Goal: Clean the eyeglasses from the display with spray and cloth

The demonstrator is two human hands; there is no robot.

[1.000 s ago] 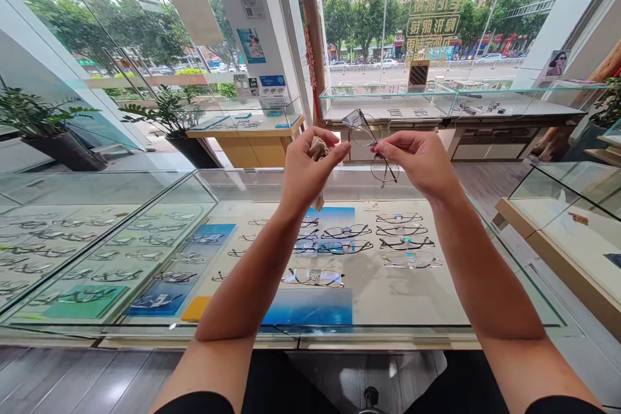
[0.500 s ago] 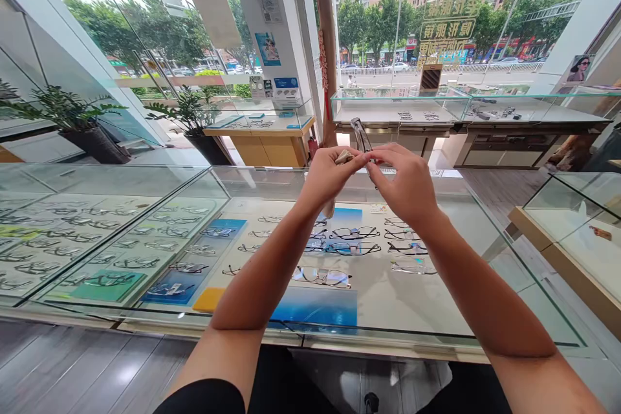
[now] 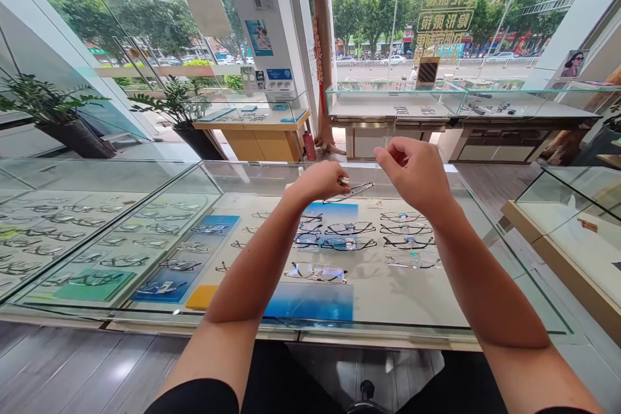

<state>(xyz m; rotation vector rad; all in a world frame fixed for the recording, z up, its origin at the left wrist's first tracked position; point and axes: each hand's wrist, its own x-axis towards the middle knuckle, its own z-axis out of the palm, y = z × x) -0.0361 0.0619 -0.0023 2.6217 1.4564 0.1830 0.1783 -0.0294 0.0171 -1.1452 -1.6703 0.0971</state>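
A thin-framed pair of glasses (image 3: 361, 190) hangs at the fingers of my left hand (image 3: 317, 181), above the glass display counter. My left hand is closed, and a small pale item, perhaps cloth, shows between its fingers. To the right, my right hand (image 3: 414, 168) is raised apart from the glasses, its fingers curled with thumb and forefinger apart; nothing shows in it. Below both hands, rows of glasses (image 3: 349, 228) lie inside the counter.
The glass counter (image 3: 204, 187) spans the view before me. A yellow block (image 3: 201, 297) and a blue mat (image 3: 310, 303) lie inside it. Another glass case (image 3: 572, 207) stands at the right. Further back are potted plants (image 3: 196, 136), a wooden trunk (image 3: 319, 26) and more showcases (image 3: 388, 107).
My right hand has let go and moved away from my left hand. The glasses, upright between both hands before, now lie lower beside my left hand, which has turned downward.
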